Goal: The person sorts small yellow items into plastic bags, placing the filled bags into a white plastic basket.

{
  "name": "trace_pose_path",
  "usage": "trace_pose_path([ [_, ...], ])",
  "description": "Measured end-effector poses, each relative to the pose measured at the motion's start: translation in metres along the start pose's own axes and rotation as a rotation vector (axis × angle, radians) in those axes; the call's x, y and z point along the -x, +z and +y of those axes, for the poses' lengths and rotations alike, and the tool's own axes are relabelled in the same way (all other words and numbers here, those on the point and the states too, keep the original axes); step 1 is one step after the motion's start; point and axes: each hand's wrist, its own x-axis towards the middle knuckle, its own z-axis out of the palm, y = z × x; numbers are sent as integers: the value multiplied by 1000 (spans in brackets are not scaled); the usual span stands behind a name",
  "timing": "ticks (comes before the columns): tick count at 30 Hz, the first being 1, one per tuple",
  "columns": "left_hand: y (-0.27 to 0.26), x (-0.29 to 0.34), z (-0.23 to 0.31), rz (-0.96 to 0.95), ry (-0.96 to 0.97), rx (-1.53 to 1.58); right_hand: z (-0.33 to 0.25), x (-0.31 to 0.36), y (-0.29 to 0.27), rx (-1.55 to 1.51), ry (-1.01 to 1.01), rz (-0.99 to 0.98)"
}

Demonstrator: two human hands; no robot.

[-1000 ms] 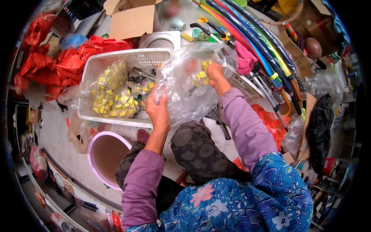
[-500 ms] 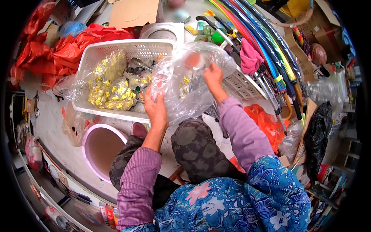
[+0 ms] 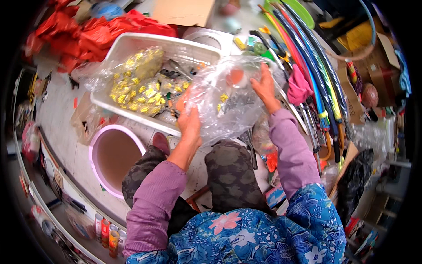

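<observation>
Both hands grip one clear plastic bag (image 3: 228,103), held up over the knees and against the near right corner of the white basket (image 3: 127,48).

Left hand (image 3: 190,124): forearm rises from the lower edge in a purple ribbed sleeve, wrist straight, fingers closed on the bag's near left edge, palm against the film. Grasp is firm; film bunches under the fingers.

Right hand (image 3: 265,86): arm reaches farther out, elbow bent, hand turned palm-down on the bag's far right top, fingers spread and curled over the film. Grasping, not released.

Bag contents: a few small yellow pieces and a round orange-red item show through the film; the rest is too crumpled to read.

Basket holds a second clear bag full of yellow-gold pieces (image 3: 136,83) and some dark items. Red plastic bags (image 3: 88,33) lie far left of it. Pink-rimmed bucket (image 3: 115,156) stands on the floor near left, just beside the left knee. Bundle of coloured hoops (image 3: 307,66) runs along the right.

Change against half a second ago: the bag sits slightly more to the right of the basket, the right hand has shifted outward along the bag's top, and the left hand keeps the same hold. Basket and bucket unchanged in position relative to each other.
</observation>
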Motion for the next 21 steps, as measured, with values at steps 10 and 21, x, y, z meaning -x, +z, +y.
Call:
trace_pose_path([
  [10, -1, -5, 20, 344, 336, -630, -126, -25, -18, -254, 2, -259],
  [21, 0, 53, 64, 84, 639, -481, -185, -9, 38, 64, -212, -535],
])
